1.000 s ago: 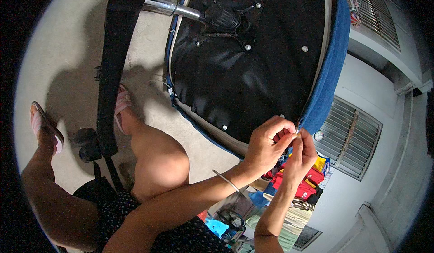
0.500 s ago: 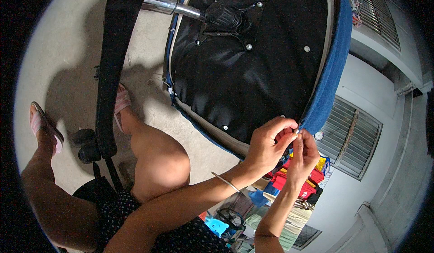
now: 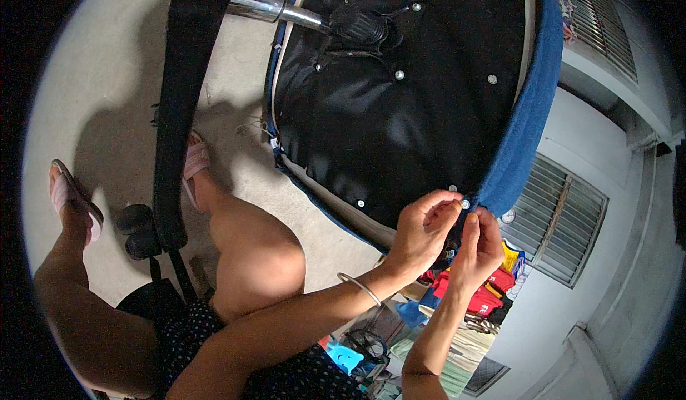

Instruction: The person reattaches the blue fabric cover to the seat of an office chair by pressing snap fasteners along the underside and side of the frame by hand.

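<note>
An upturned chair seat (image 3: 393, 128) has black fabric studded with round metal fixings, a pale lining edge and a blue cloth border (image 3: 527, 135). At its lower right corner my left hand (image 3: 421, 232) is closed, thumb and fingertips pinching the blue edge beside a small round white button or snap (image 3: 465, 204). My right hand (image 3: 477, 250) is also closed, fingertips on that same edge just below the button. A bangle (image 3: 357, 285) circles my left wrist.
A chrome column (image 3: 257, 3) joins the seat to a black chair frame (image 3: 175, 100). My bent legs and sandals rest on the concrete floor (image 3: 86, 85). Red and yellow folded items (image 3: 479, 296), a blue plastic object (image 3: 344, 357), louvred windows (image 3: 564, 221) and white walls are at the right.
The seat has shifted slightly rightward in view. The small round button at my fingertips now shows face-on; my left fingertips have drawn a little left of it, my right ones sit just below.
</note>
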Demonstrator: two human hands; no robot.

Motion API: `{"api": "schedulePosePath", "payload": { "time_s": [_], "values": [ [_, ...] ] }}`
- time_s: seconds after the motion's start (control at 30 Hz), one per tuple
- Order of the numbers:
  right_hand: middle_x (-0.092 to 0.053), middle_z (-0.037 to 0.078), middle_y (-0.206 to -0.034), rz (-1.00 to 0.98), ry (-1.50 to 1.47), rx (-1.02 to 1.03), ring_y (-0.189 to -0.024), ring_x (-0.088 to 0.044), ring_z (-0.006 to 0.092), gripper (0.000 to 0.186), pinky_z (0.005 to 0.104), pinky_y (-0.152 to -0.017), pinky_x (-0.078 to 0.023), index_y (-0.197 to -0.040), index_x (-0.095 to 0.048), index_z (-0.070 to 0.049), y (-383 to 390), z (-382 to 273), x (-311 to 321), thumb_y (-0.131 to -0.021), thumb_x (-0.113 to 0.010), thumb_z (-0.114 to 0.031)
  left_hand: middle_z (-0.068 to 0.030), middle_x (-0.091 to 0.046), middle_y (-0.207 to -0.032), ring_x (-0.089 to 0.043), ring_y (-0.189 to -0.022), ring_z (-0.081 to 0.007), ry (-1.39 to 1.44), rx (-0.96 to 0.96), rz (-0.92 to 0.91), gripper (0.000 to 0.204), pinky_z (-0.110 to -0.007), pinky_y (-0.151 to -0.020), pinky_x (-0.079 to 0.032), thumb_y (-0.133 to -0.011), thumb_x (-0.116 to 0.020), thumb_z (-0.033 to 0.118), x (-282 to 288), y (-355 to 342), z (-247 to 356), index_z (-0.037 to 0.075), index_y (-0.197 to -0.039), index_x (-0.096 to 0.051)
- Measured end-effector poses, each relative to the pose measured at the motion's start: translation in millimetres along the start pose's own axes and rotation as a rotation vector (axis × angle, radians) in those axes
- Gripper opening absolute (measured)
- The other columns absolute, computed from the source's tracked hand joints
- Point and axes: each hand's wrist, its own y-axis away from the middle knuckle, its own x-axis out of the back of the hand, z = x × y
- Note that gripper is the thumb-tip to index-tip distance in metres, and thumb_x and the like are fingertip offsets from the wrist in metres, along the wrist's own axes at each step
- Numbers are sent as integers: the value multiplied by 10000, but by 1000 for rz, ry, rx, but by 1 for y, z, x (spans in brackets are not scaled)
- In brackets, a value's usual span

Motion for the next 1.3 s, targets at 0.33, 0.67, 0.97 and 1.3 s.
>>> {"api": "schedulePosePath", "payload": {
  "time_s": [0.33,0.67,0.97,1.3],
  "values": [
    [-576,50,-744,24,36,104,-673,-509,115,62,231,-620,-417,-840,-597,43,-1,2,-5,-826,-581,-16,7,-605,-802,-535,-698,-18,89,79,64,117,-157,-576,-436,-875,-592,127,-1,0,0,28,-936,-598],
    [-558,86,-696,-27,184,222,-615,-511,143,46,260,-586,-418,-840,-596,43,-5,-4,-7,-799,-595,24,7,-604,-797,-550,-692,-26,139,107,77,104,-171,-552,-461,-878,-574,106,1,2,-2,45,-961,-586],
    [-574,97,-703,5,202,240,-603,-520,151,31,266,-578,-426,-825,-592,41,-4,-2,-11,-796,-596,31,-13,-609,-818,-579,-691,-57,86,40,161,136,-201,-584,-489,-873,-558,59,-2,5,-2,29,-1003,-588],
    [-581,103,-719,14,245,301,-606,-525,177,13,276,-577,-425,-805,-578,30,-5,-4,-11,-797,-572,38,-113,-605,-816,-614,-683,-214,-353,-323,149,126,-282,-603,-486,-807,-602,18,-1,-2,8,11,-933,-599]
  ]
}}
